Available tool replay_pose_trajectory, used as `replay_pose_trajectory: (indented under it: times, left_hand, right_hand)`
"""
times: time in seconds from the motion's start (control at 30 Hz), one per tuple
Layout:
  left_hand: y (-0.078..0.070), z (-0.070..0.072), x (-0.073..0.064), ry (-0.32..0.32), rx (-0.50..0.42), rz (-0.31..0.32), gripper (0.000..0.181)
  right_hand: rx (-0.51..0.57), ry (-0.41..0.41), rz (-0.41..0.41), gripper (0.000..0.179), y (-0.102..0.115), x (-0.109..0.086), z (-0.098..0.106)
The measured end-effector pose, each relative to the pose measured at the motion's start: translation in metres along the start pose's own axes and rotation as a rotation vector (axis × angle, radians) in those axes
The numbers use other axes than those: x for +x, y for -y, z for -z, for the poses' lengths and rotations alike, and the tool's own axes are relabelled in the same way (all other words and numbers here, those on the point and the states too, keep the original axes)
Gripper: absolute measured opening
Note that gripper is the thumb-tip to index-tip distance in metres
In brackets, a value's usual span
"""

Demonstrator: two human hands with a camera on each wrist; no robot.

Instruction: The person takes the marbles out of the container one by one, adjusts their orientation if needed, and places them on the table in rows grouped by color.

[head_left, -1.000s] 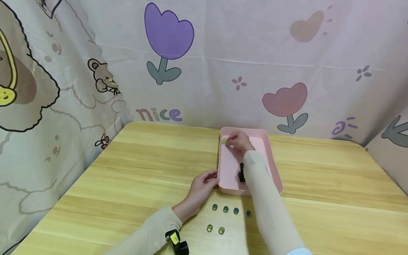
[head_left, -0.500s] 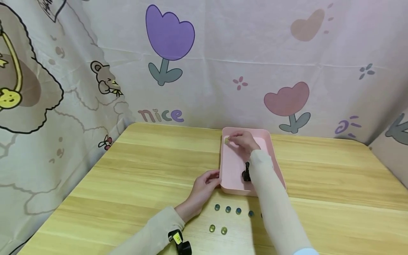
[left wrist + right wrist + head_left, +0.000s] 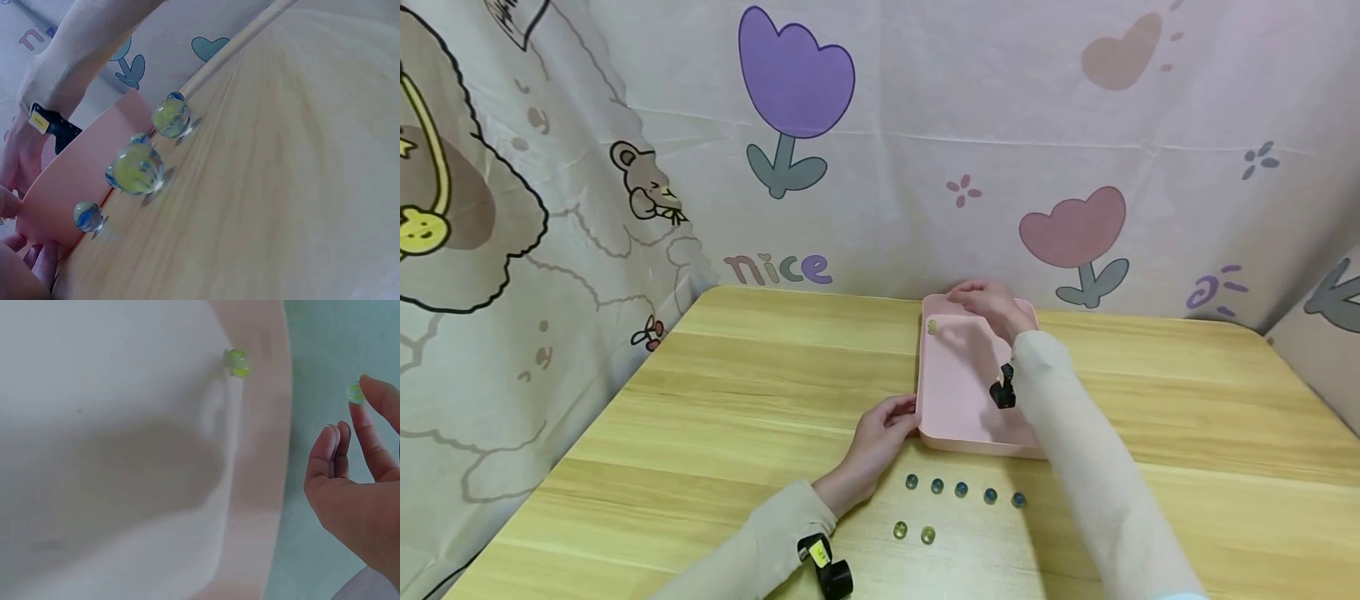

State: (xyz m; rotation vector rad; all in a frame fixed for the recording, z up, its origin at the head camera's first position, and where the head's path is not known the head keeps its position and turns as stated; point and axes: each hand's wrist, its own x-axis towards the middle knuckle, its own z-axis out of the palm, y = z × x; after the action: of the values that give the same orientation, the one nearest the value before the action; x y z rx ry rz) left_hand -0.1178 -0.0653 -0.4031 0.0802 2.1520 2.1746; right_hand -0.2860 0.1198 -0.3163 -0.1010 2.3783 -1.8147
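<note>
A pink tray (image 3: 958, 392) lies on the table. My left hand (image 3: 876, 442) grips the tray's left wall near its front corner; in the left wrist view its fingers (image 3: 44, 265) lie against the outside of that wall. Over the tray's back edge is my right hand (image 3: 992, 307), pinching a yellow-green marble (image 3: 355, 394) between thumb and forefinger, seen in the right wrist view. At the tray's back left corner sits yellow-green glass (image 3: 932, 327), at least one marble. Before the tray, several blue marbles (image 3: 961, 490) form a row, with two yellow marbles (image 3: 900, 530) nearer me.
The wooden table (image 3: 760, 375) extends to both sides of the tray. A printed cloth (image 3: 910, 150) hangs behind it. Black wrist cameras (image 3: 829, 571) are strapped to both wrists.
My right hand has risen from the tray's back left corner and moved right and away, over the back edge, uncovering the yellow-green glass in the corner. The left hand stays at the tray.
</note>
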Motion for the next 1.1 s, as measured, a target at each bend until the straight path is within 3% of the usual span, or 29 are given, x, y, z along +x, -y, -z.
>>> replay_pose_trajectory:
  times: [0.5, 0.8, 1.0, 1.1]
  left_hand:
    - [0.001, 0.000, 0.000, 0.001, 0.015, 0.006, 0.040]
    - [0.002, 0.001, 0.002, -0.002, 0.014, 0.008, 0.038]
    - [0.002, 0.001, 0.001, -0.001, 0.007, -0.004, 0.040]
    - [0.002, 0.000, 0.002, -0.003, 0.012, -0.005, 0.040]
  right_hand:
    - [0.002, 0.087, 0.068, 0.034, 0.009, -0.029, 0.015]
    - [-0.063, 0.039, 0.151, 0.030, 0.019, -0.058, 0.008]
    - [-0.125, -0.008, 0.182, 0.026, 0.018, -0.077, 0.000]
    - [-0.148, -0.046, 0.235, 0.023, 0.015, -0.085, -0.002]
